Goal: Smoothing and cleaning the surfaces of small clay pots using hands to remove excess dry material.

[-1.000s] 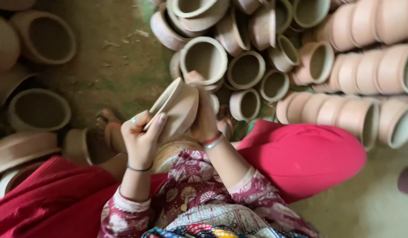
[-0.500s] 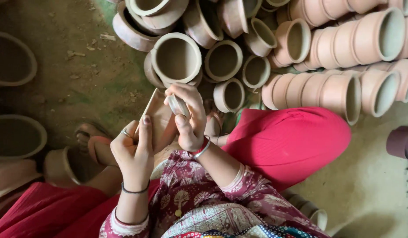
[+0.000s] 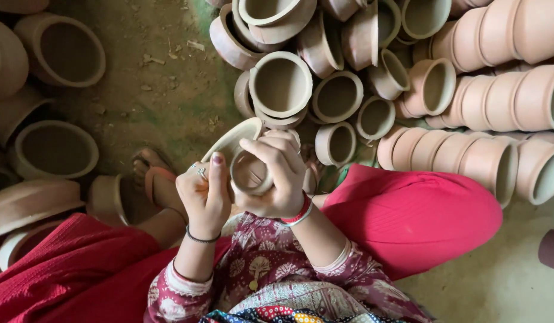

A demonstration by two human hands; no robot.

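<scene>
Bare earthen floor (image 3: 169, 78) fills the upper left. At frame centre our left hand (image 3: 204, 194) grips the wide clay bowl (image 3: 232, 142) to steady it, while our right hand (image 3: 277, 176) curls around a small clay cup (image 3: 248, 174). Stacked clay pots (image 3: 486, 101) crowd the upper right.

Two hands on one small clay cup (image 3: 251, 174) and one shallow clay dish (image 3: 230, 143); beyond the grip, over twenty clay pots (image 3: 281, 84), exact count unclear
</scene>
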